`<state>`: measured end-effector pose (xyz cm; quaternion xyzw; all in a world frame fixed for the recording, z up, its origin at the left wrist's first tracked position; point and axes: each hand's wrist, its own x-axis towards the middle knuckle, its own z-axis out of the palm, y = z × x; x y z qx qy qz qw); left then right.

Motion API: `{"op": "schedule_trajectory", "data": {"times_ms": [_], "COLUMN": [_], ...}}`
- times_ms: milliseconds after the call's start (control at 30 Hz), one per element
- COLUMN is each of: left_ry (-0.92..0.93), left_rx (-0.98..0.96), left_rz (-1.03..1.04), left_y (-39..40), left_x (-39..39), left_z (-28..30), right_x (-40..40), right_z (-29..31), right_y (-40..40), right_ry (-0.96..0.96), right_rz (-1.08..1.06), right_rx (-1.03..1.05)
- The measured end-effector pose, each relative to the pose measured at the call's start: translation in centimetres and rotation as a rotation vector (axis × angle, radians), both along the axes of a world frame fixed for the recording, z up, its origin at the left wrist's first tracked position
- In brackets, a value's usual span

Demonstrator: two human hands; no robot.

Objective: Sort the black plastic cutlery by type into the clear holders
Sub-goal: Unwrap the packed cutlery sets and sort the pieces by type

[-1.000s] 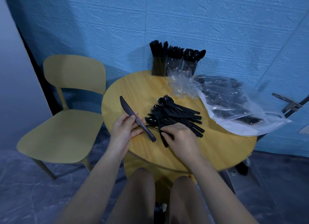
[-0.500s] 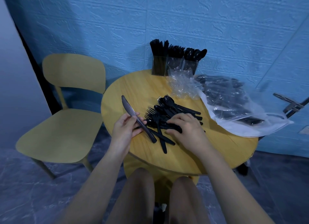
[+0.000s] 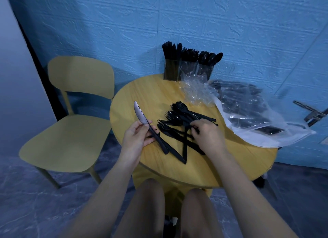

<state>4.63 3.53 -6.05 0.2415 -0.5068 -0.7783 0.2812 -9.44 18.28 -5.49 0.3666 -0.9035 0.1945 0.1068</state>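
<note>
My left hand grips a black plastic knife by its middle, blade pointing up and away over the round yellow table. A loose pile of black forks, spoons and knives lies in the table's middle. My right hand reaches into that pile with curled fingers pinching a black piece; which piece I cannot tell. Three clear holders stand at the table's far edge, filled with knives on the left, forks in the middle and spoons on the right.
A crumpled clear wrapper lies in front of the holders. A large plastic bag with more black cutlery covers the table's right side. A yellow chair stands to the left. The blue wall is close behind.
My right hand moved from the near end of the pile up and right into its middle, shifting several pieces. The knife in my left hand tilted slightly more upright.
</note>
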Motion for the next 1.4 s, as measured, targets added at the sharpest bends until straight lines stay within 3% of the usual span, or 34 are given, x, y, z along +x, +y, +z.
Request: {"op": "schedule_trajectory", "data": {"times_ms": [133,300,400,500,867,967,1200,1400], "left_ry": [-0.006,-0.005,-0.011,-0.025,-0.039,-0.036,-0.038,-0.037], "left_rx": [-0.005,-0.006,-0.013,-0.014,-0.024,-0.025,-0.031,-0.048], "left_rz": [-0.003,-0.006,0.001,0.012,0.007,0.003,-0.005,-0.011], "left_y": [0.1,0.0,0.1,0.0,0.1,0.1,0.2,0.3], "left_x": [-0.1,0.0,0.0,0.0,0.0,0.0,0.1,0.0], "left_z": [0.2,0.1,0.0,0.0,0.0,0.1,0.3,0.1], "right_x": [-0.6,1.5,2.8,2.6,0.0,0.0,0.3,0.7], "right_z": [-0.2,0.1,0.5,0.6,0.8,0.8,1.8,3.0], "right_y": [0.1,0.3,0.1,0.1,0.0,0.2,0.1,-0.5], "right_ry": [0.013,0.086,0.037,0.043,0.232,0.235,-0.157,-0.392], "right_rz": [-0.036,0.054,0.213,0.207,0.235,0.211,0.071,-0.007], "right_rx": [-0.021,-0.2,-0.028,0.166,0.32,0.26,0.008,-0.459]}}
